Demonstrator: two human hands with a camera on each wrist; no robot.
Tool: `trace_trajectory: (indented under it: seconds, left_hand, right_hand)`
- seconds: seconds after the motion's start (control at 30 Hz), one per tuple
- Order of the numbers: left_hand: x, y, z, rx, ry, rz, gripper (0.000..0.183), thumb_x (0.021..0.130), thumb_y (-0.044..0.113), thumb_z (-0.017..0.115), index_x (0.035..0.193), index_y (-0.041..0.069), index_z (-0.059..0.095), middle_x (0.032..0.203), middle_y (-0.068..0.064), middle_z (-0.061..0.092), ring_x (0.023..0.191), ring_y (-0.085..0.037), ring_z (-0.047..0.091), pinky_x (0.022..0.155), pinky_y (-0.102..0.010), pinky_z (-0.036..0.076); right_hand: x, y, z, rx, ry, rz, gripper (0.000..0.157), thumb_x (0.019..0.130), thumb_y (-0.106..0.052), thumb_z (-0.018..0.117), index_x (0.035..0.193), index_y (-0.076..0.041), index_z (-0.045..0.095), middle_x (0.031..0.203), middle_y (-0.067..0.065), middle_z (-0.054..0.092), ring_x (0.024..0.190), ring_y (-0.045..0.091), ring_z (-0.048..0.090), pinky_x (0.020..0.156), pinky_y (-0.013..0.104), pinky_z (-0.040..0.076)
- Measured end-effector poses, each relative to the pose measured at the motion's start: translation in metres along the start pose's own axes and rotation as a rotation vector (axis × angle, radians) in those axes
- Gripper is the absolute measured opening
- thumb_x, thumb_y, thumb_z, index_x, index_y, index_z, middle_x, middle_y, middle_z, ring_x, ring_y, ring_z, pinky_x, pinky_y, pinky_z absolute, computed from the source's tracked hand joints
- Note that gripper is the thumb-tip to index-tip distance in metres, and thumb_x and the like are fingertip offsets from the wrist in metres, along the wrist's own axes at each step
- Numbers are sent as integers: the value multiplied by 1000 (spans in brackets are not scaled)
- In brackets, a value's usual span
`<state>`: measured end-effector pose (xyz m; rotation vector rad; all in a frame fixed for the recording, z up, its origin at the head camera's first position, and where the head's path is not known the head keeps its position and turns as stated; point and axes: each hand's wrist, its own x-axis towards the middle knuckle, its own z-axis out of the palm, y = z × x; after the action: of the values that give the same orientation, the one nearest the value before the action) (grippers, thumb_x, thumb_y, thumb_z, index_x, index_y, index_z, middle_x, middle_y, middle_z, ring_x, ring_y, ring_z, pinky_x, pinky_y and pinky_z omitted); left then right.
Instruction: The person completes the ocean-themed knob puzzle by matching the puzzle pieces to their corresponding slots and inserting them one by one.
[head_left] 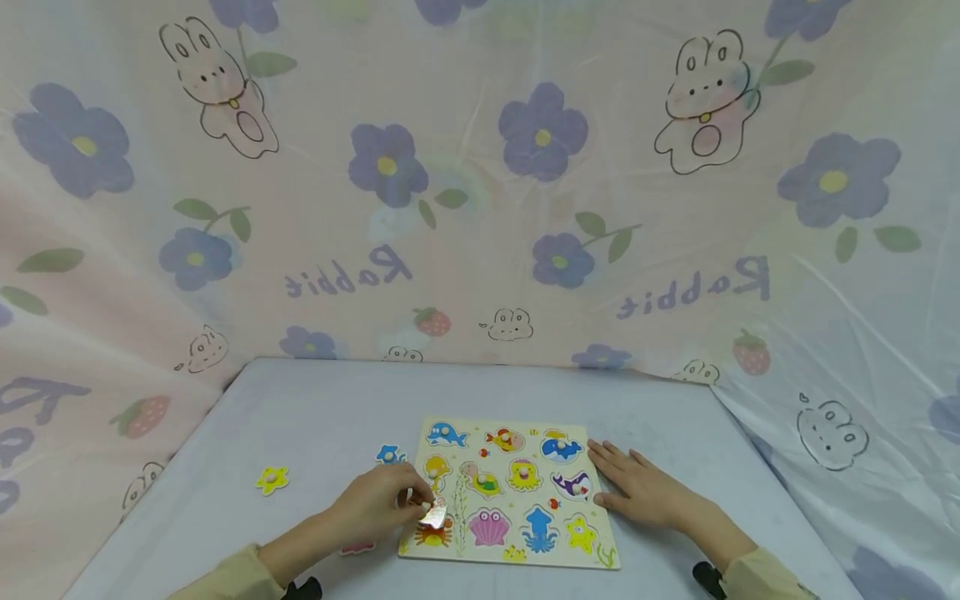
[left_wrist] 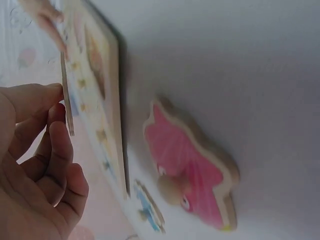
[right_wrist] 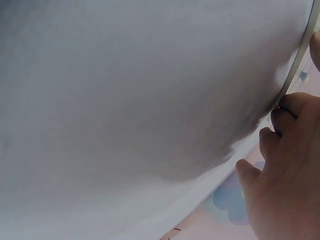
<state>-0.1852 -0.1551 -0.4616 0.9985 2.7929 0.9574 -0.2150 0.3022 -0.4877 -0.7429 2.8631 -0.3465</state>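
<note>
My left hand (head_left: 386,500) pinches a thin wooden puzzle piece (head_left: 434,517) between thumb and fingers, over the crab picture (head_left: 432,536) at the board's lower left. Glare washes out the piece's face; the left wrist view shows it edge-on. The puzzle board (head_left: 525,560) lies flat, with knobbed sea-animal pieces in its upper rows. Shell (head_left: 489,529), squid (head_left: 538,531) and starfish (head_left: 581,534) pictures without knobs show along its bottom row. At the right edge of the board, my right hand (head_left: 648,490) lies with fingers extended, its fingertips against the border.
A loose yellow starfish piece (head_left: 272,479) lies at the left on the white table (head_left: 322,408). Behind my left hand is a blue piece (head_left: 390,454). Closer in lies a pink shell piece (left_wrist: 187,165) with a wooden knob. A printed curtain (head_left: 465,208) hangs behind the table.
</note>
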Motion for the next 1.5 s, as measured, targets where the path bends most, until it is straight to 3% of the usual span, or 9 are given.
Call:
trace_trajectory:
  seconds: [0.23, 0.5, 1.2, 1.5]
  left_hand:
    - [7, 3, 12, 75, -57, -15, 10, 90, 17, 82, 95, 25, 78, 86, 20, 58, 74, 1, 51, 63, -20, 45]
    - [9, 6, 14, 98, -91, -5, 11, 88, 16, 83, 91, 25, 77, 83, 20, 57, 72, 2, 50, 62, -19, 44]
    - [6, 5, 14, 15, -184, -42, 14, 87, 17, 84, 88, 26, 74, 79, 21, 55, 71, 0, 52, 62, -21, 44]
    - [6, 4, 14, -23, -194, -70, 15, 88, 16, 84, 87, 27, 73, 78, 19, 56, 72, -1, 52, 63, -22, 44]
  right_hand:
    - [1, 1, 1, 0, 4, -7, 83, 102, -59, 54, 162, -4, 32, 168, 14, 30, 154, 43, 26, 118, 70, 20]
    - [1, -2, 0, 10, 0, 9, 83, 102, -58, 55, 162, -5, 32, 169, 13, 29, 154, 42, 25, 119, 70, 19]
    - [-2, -3, 0, 16, 5, 4, 82, 103, -57, 54, 162, -4, 32, 168, 15, 30, 154, 44, 25, 119, 69, 20]
    - [-1, -1, 0, 12, 10, -4, 82, 103, -58, 53, 162, -4, 32, 168, 15, 29, 154, 44, 25, 119, 69, 19]
